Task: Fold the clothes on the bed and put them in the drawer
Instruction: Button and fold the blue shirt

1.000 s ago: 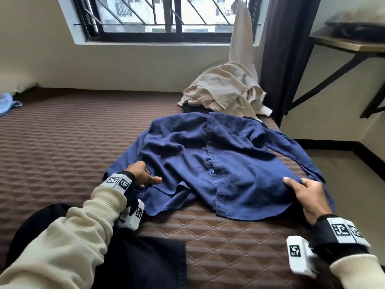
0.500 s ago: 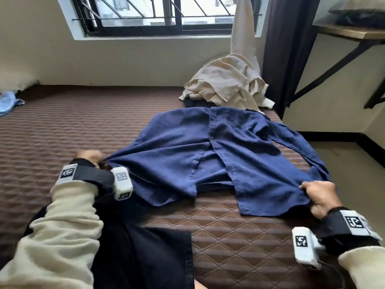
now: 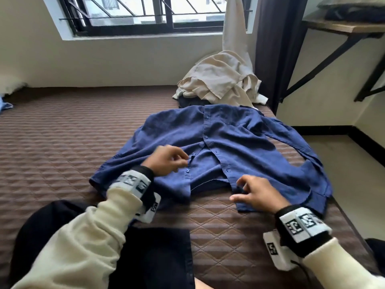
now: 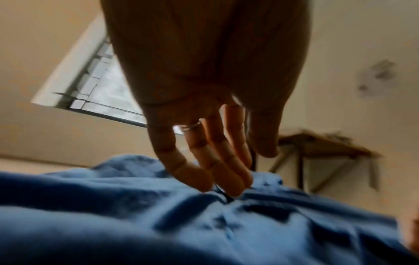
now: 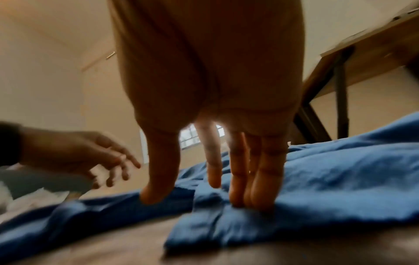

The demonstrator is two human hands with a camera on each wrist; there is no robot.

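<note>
Dark blue button-front cotton shirt (image 3: pixel 229 147) lies spread front-up on the brown quilted bed (image 3: pixel 62 153), centre to right of the head frame, collar toward the window (image 3: pixel 145 13). Lower front panels are parted, the placket open below the mid buttons; the right sleeve trails toward the bed's right edge.

Left hand (image 3: pixel 166 160) is over the left placket edge at frame centre, fingers loosely curled. Left wrist view: fingers (image 4: pixel 204 161) extended downward, tips at the cloth (image 4: pixel 136 215), nothing clearly pinched. Grip is relaxed, holding nothing.

Right hand (image 3: pixel 256 193) is at the hem of the right front panel, lower centre-right. Right wrist view: straight fingers (image 5: pixel 256 179) press down on the blue fabric (image 5: pixel 340 170), thumb tip also on the cloth. Grip is flat, pressing only.

Crumpled beige garment (image 3: pixel 220 80) is heaped at the far end of the bed, upper centre-right, just beyond the collar. Black garment (image 3: pixel 156 257) lies at the bottom edge near the left sleeve. Wooden wall shelf on a black bracket (image 3: pixel 343 28) is at upper right.
</note>
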